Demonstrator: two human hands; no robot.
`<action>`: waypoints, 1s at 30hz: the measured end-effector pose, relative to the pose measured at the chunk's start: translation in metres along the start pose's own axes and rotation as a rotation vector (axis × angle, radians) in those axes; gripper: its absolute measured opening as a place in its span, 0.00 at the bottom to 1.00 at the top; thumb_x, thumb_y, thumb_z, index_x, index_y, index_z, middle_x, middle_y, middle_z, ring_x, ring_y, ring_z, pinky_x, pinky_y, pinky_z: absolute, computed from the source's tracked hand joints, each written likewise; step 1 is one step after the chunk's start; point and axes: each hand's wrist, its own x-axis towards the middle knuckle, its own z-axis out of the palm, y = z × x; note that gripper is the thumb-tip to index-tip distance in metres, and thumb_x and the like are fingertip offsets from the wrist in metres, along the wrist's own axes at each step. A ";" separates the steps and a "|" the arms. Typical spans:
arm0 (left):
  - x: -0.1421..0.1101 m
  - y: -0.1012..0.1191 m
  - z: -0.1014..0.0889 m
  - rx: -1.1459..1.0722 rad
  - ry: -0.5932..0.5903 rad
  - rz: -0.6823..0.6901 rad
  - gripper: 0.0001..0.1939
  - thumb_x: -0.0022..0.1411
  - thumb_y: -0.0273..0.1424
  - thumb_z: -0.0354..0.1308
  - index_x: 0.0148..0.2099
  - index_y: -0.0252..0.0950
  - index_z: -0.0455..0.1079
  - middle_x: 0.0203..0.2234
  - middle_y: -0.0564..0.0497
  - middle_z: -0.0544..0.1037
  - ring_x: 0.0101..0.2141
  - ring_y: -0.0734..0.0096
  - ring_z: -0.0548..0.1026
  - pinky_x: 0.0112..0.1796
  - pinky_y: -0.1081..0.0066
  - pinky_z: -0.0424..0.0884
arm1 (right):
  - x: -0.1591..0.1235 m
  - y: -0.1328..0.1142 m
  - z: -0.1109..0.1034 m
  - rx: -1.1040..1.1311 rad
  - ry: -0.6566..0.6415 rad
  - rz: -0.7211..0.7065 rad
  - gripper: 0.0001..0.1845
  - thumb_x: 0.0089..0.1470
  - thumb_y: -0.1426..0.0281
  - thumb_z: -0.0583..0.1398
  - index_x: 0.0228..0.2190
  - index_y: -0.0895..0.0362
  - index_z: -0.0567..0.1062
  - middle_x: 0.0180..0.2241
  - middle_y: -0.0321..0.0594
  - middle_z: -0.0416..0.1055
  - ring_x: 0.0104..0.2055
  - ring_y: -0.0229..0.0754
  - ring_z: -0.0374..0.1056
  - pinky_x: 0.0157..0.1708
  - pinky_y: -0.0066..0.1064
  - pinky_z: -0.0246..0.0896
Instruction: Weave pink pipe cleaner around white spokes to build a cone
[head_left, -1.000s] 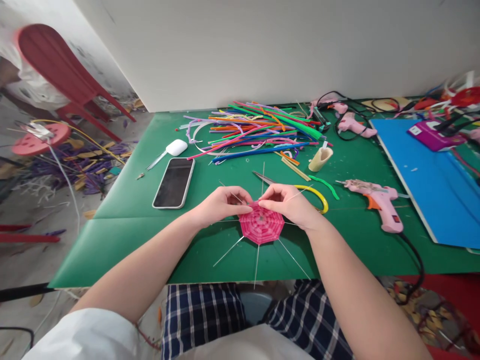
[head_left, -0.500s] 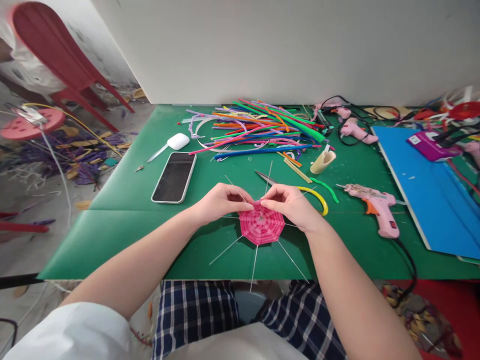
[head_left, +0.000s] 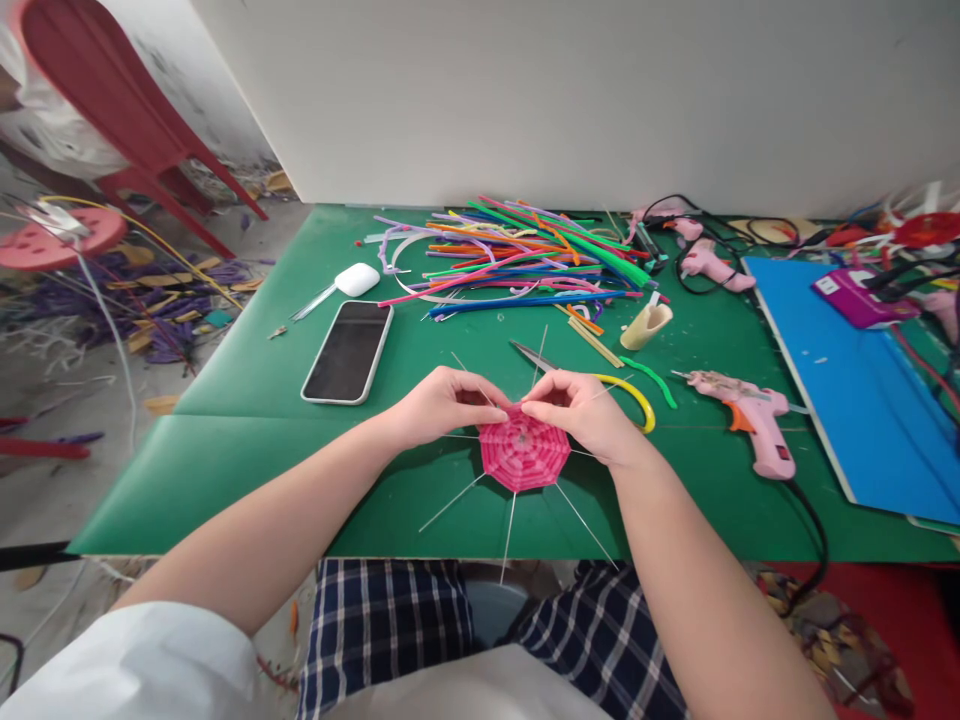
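Observation:
A pink woven disc (head_left: 523, 450) with thin wire spokes sticking out all round lies over the green mat (head_left: 247, 460). My left hand (head_left: 442, 405) pinches the disc's upper edge from the left, fingers closed. From the right, my right hand (head_left: 581, 410) pinches the same upper edge, fingertips nearly touching the left ones. A yellow curved strip (head_left: 634, 392) runs out from behind my right hand.
A phone (head_left: 349, 351) and a white earbud case (head_left: 357, 279) lie to the left. A pile of coloured strips (head_left: 517, 260) fills the far middle. Scissors (head_left: 531, 355), a cream tube (head_left: 646, 324), pink glue guns (head_left: 750, 410) and a blue board (head_left: 862, 380) sit right.
The hands stay pinched on the disc's top edge with hardly any movement. The camera view has drifted slightly, so the table appears shifted a little.

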 end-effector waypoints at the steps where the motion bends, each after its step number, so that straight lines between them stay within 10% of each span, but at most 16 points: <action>1: 0.000 0.000 0.000 -0.003 -0.001 0.001 0.12 0.48 0.35 0.63 0.34 0.34 0.76 0.27 0.50 0.78 0.28 0.72 0.74 0.31 0.74 0.70 | 0.000 0.000 0.000 -0.005 0.002 -0.004 0.07 0.41 0.67 0.65 0.24 0.57 0.73 0.24 0.34 0.70 0.26 0.35 0.66 0.29 0.29 0.61; 30: 0.002 -0.002 -0.003 -0.135 0.087 -0.024 0.17 0.49 0.36 0.63 0.41 0.34 0.74 0.27 0.50 0.77 0.28 0.72 0.73 0.32 0.71 0.70 | 0.000 0.001 -0.006 0.110 0.112 0.042 0.12 0.39 0.64 0.66 0.29 0.55 0.79 0.26 0.38 0.75 0.27 0.37 0.68 0.30 0.31 0.64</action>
